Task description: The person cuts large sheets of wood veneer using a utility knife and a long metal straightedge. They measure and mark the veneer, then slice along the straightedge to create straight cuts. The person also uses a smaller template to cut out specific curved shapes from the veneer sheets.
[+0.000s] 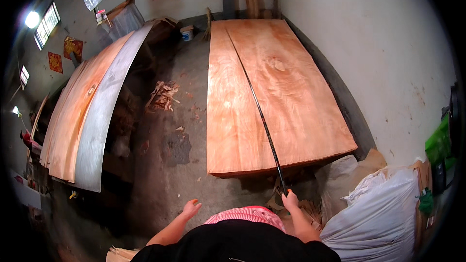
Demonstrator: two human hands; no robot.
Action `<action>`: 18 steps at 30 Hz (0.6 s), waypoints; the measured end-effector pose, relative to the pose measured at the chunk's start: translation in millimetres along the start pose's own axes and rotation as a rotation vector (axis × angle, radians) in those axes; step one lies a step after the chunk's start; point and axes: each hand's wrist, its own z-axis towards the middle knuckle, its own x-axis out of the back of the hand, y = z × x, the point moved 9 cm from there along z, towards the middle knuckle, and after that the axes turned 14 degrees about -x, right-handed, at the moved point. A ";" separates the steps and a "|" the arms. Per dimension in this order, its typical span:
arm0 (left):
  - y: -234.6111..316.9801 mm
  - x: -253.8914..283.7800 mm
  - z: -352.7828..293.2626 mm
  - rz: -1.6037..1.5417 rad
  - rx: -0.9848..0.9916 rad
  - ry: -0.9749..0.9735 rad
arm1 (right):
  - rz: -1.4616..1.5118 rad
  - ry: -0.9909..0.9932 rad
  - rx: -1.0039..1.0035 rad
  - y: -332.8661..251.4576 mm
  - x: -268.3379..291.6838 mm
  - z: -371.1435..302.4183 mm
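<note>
My right hand (290, 200) is closed round the near end of a long, thin black pole (264, 123). The pole tapers away from me over a tall stack of reddish-brown wood veneer sheets (310, 116), its tip near the stack's far left corner. Whether the tip touches the top sheet, I cannot tell. Off to the left, my left hand (192, 208) hangs over the floor with nothing in it, its fingers loosely extended. Orange coverings show on the fingertips of the left hand.
At the left, more veneer sheets (80, 111) and a grey metal-like sheet (104, 116) lie on a raised support. Veneer scraps (164, 95) litter the concrete floor. White sacking (378, 213) fills the lower right. A white wall (369, 43) borders the stack; a bucket (187, 33) stands behind.
</note>
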 end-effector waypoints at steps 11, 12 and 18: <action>-50.1 -19.4 -65.1 0.135 0.240 0.001 | 0.097 0.094 0.040 47.2 6.9 28.8; -51.9 -13.2 -74.1 0.111 0.284 0.011 | 0.157 -0.116 -0.062 43.7 -9.6 26.8; -88.7 -9.3 -93.6 0.023 0.363 0.056 | -0.066 -0.351 0.000 46.7 -80.4 -9.6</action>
